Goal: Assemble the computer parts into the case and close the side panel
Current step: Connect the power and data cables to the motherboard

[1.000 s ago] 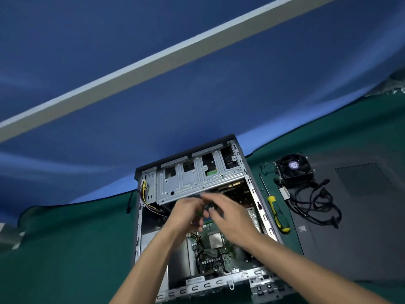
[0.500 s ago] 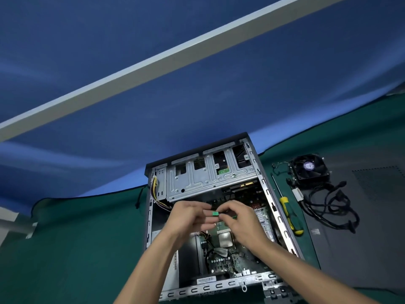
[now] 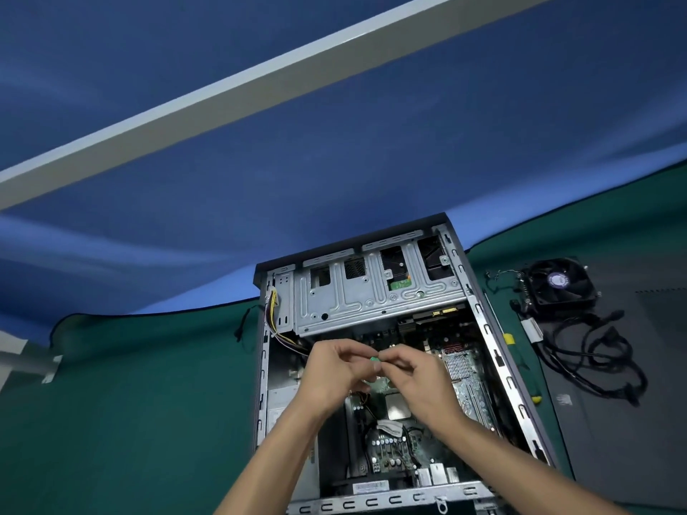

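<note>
2 hands over open case [image 3: 479,314]: left hand [image 3: 336,373] and right hand [image 3: 416,377] pinch small green part [image 3: 375,359], fingertips clamped. Seating step; next needs slot alignment on board [image 3: 394,451].

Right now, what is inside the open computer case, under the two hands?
Inside the computer case lies the motherboard, with a silver CPU. The left hand and right hand cover the board between them.

Head view, down over case [image 3: 479,314]
</note>
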Demonstrator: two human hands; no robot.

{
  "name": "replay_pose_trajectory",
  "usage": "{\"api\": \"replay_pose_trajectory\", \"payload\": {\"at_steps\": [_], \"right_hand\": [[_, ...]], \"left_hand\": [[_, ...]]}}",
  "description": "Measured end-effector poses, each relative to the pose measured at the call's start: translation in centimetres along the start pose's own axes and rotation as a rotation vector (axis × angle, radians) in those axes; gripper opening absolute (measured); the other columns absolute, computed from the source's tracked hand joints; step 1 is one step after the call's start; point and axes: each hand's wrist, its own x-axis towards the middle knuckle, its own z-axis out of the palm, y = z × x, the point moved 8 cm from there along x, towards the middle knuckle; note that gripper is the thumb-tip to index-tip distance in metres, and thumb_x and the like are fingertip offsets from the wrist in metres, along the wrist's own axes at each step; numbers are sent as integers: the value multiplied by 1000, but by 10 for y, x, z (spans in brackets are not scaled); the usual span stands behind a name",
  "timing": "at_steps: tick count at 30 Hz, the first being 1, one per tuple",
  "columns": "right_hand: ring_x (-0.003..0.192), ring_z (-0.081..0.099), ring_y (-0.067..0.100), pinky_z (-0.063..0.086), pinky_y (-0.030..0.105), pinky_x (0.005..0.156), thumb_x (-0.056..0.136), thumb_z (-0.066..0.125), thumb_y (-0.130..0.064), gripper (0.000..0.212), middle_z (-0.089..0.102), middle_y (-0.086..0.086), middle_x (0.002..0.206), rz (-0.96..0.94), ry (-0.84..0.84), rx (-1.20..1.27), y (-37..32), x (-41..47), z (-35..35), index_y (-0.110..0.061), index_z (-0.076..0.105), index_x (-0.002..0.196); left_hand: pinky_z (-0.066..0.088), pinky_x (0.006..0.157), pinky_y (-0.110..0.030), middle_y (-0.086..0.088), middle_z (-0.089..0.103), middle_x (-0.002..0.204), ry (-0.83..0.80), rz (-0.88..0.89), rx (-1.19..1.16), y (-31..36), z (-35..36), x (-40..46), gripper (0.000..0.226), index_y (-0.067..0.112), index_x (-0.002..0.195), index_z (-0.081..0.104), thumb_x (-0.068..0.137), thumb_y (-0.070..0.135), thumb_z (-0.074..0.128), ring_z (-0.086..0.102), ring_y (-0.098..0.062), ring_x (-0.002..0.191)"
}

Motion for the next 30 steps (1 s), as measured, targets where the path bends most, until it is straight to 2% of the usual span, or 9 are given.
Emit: {"api": "replay_pose_trajectory", "payload": {"at_steps": [5, 8, 13, 15, 18, 23, 26, 28, 30], "right_hand": [[85, 56, -6, 43, 13, 74, 82, 74, -22, 23, 65, -26, 80, -43, 0, -222, 3, 4, 2, -44, 67, 82], [90, 45, -7, 33, 9, 71, 79, 75, -32, 9, 58, -27, 75, -68, -11, -364, 5, 10, 7, -35, 74, 88], [88, 41, 1, 34, 20, 79, 76, 76, -35, 16, 63, -17, 80, -50, -9, -389, 9, 24, 19, -31, 76, 91], [87, 42, 8, 32, 22, 78, 77, 75, -36, 17, 63, -16, 79, -37, 13, -416, 11, 29, 24, -32, 76, 93], [84, 38, 7, 27, 18, 74, 80, 72, -36, 19, 56, -23, 73, -35, 30, -471, 14, 35, 32, -31, 75, 98], [88, 47, 6, 29, 23, 82, 86, 66, -35, 23, 67, -15, 90, 58, 20, -582, 29, 50, 40, -28, 72, 107], [94, 63, 10, 39, 26, 97, 88, 66, -33, 24, 72, -7, 104, 126, 20, -637, 36, 62, 45, -22, 72, 108], [90, 66, 11, 44, 18, 81, 89, 65, -33, 23, 73, -6, 102, 169, -2, -698, 41, 69, 50, -21, 73, 107], [83, 67, 15, 36, 13, 59, 91, 61, -33, 22, 74, -2, 93, 234, -36, -751, 48, 73, 56, -20, 74, 103]], "left_hand": [[55, 59, -27, -2, 69, 66, 5, 89, 305, -8, -12, 17, 15, 22, 72, 70, 78, 10, 76, 64, -17, 59], [55, 72, -34, 2, 71, 75, -55, 123, 515, -15, -18, 30, 3, 22, 80, 73, 78, 23, 76, 67, -17, 72], [51, 86, -38, 3, 70, 95, -168, 6, 623, -40, -28, 46, 24, 21, 100, 70, 85, 39, 65, 64, -16, 91], [47, 95, -39, -1, 68, 108, -196, -98, 539, -57, -33, 51, 26, 17, 111, 65, 91, 34, 59, 61, -19, 103], [42, 91, -33, 5, 63, 100, -214, -244, 339, -77, -38, 58, 12, 21, 95, 60, 95, 14, 51, 58, -15, 100], [47, 95, -39, -16, 59, 121, -256, -309, 433, -94, -34, 79, 34, 1, 125, 50, 91, 4, 46, 57, -30, 109], [49, 93, -47, -26, 61, 112, -269, -383, 345, -102, -32, 86, 23, -4, 110, 55, 88, -6, 48, 62, -37, 99], [49, 91, -42, -25, 63, 99, -301, -416, 314, -104, -30, 85, 11, -1, 86, 57, 89, -8, 49, 62, -30, 74], [51, 76, -32, -20, 61, 91, -308, -447, 292, -107, -31, 86, 19, 3, 75, 55, 90, -6, 49, 54, -19, 61]]}}
